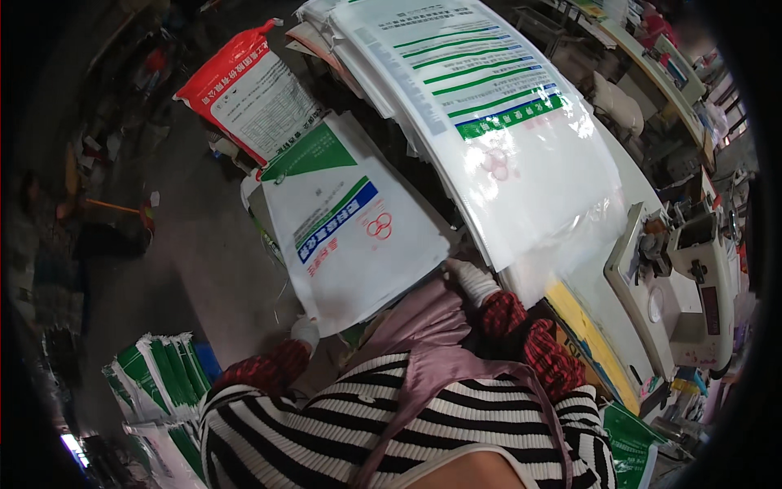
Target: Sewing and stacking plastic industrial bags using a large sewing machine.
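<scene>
A flat white printed sack (pixel 358 253) with green, blue and red print lies in front of me, on top of what looks like a stack of similar sacks. My left hand (pixel 306 331), in a pale glove, is closed at its near left corner. At the near right corner my right hand (pixel 475 279), also in a pale glove, grips the edge between thumb and fingers. Some fingers of both hands are hidden by the sack. To the right, a tall pile of white sacks (pixel 521 179) with green stripes and glossy plastic rises beside my right hand.
A sewing machine (pixel 702 293) stands on a pale worktable (pixel 599 314) at the right. Beyond the sack in front leans a red and white bag (pixel 259 102). Folded green and white sacks (pixel 163 371) are stacked on the floor (pixel 220 285) at lower left.
</scene>
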A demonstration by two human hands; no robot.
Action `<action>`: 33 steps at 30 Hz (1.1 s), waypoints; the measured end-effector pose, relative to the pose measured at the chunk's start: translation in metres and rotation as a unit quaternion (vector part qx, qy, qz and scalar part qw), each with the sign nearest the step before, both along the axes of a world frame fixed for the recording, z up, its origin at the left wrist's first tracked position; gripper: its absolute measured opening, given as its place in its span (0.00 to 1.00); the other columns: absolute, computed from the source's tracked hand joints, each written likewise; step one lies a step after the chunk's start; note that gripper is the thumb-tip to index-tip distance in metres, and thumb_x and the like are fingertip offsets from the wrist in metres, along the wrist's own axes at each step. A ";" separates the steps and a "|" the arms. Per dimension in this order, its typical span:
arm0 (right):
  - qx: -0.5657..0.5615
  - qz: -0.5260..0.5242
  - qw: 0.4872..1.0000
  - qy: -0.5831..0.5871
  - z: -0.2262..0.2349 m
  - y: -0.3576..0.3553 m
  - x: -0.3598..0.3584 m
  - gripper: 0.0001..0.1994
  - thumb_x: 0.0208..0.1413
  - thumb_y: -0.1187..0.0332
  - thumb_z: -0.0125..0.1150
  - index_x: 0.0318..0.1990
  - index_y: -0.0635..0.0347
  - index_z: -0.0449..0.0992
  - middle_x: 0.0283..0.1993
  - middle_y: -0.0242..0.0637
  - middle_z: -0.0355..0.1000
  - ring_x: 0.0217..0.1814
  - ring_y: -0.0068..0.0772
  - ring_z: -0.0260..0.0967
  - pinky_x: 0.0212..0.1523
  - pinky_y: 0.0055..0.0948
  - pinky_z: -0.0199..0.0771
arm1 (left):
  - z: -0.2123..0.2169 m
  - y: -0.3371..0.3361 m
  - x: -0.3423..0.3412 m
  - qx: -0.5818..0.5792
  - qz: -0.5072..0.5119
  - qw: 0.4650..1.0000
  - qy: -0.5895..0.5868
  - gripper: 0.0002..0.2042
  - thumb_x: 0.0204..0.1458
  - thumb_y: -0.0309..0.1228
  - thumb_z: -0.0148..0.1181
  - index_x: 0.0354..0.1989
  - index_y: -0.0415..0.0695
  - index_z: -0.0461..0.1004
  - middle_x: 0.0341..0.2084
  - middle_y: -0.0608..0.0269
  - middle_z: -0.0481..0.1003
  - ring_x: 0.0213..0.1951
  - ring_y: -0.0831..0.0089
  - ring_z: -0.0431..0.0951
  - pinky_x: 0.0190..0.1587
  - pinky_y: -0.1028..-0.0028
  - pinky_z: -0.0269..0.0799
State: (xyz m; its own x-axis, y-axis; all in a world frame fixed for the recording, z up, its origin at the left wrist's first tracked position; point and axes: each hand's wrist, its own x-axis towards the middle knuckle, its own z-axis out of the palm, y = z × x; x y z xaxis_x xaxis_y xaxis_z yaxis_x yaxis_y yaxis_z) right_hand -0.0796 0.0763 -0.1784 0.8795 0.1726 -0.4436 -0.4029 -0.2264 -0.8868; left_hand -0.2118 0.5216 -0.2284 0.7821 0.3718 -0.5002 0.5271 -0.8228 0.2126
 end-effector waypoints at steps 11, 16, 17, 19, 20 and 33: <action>-0.131 -0.019 0.990 0.042 0.053 -0.008 -0.029 0.26 0.50 0.47 0.56 0.44 0.64 0.73 0.36 0.53 0.74 0.39 0.53 0.72 0.41 0.40 0.71 | -0.056 -0.025 0.029 -0.062 -0.102 0.993 0.017 0.25 0.56 0.43 0.40 0.60 0.47 0.52 0.36 0.42 0.74 0.40 0.44 0.74 0.44 0.52 0.66; -0.150 0.032 0.988 -0.035 0.108 0.002 -0.030 0.18 0.53 0.59 0.57 0.44 0.64 0.74 0.39 0.51 0.74 0.44 0.48 0.72 0.45 0.38 0.69 | -0.029 -0.056 0.081 -0.035 -0.010 0.991 0.130 0.32 0.55 0.47 0.45 0.60 0.34 0.53 0.46 0.36 0.70 0.50 0.46 0.71 0.52 0.58 0.65; -0.152 0.019 0.988 -0.032 0.116 -0.003 -0.034 0.18 0.53 0.59 0.57 0.44 0.64 0.74 0.39 0.51 0.74 0.44 0.48 0.72 0.45 0.38 0.69 | -0.014 -0.062 0.079 -0.035 -0.023 0.990 0.131 0.32 0.55 0.47 0.45 0.60 0.34 0.53 0.46 0.36 0.70 0.50 0.46 0.71 0.52 0.58 0.65; -0.133 0.046 0.988 -0.059 0.125 -0.012 -0.041 0.17 0.53 0.63 0.58 0.47 0.64 0.73 0.43 0.49 0.74 0.46 0.44 0.71 0.49 0.34 0.68 | 0.008 -0.062 0.057 -0.108 0.019 0.989 0.096 0.38 0.53 0.47 0.49 0.60 0.25 0.48 0.48 0.32 0.68 0.52 0.45 0.69 0.53 0.59 0.65; -0.135 0.060 0.985 -0.086 0.133 -0.015 -0.045 0.17 0.53 0.64 0.57 0.47 0.65 0.72 0.42 0.46 0.73 0.45 0.38 0.69 0.49 0.30 0.66 | 0.002 -0.052 0.040 -0.046 -0.001 0.993 0.108 0.38 0.53 0.50 0.49 0.60 0.26 0.51 0.48 0.33 0.68 0.51 0.45 0.69 0.53 0.59 0.65; 0.206 -0.364 0.907 -0.048 0.219 -0.138 -0.076 0.11 0.55 0.72 0.55 0.44 0.64 0.68 0.32 0.33 0.72 0.29 0.20 0.66 0.31 0.18 0.67 | 0.278 -0.133 0.169 -0.219 -0.371 0.902 -0.011 0.07 0.53 0.25 0.54 0.40 0.37 0.69 0.34 0.52 0.73 0.37 0.66 0.74 0.41 0.69 0.71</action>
State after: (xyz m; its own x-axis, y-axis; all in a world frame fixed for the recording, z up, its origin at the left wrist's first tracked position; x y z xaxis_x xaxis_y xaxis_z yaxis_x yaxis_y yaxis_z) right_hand -0.1551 -0.0621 0.0403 0.8582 -0.3356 -0.3883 -0.2293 0.4262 -0.8751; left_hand -0.0425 0.3882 0.0493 0.7455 -0.4889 -0.4530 -0.1434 -0.7814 0.6073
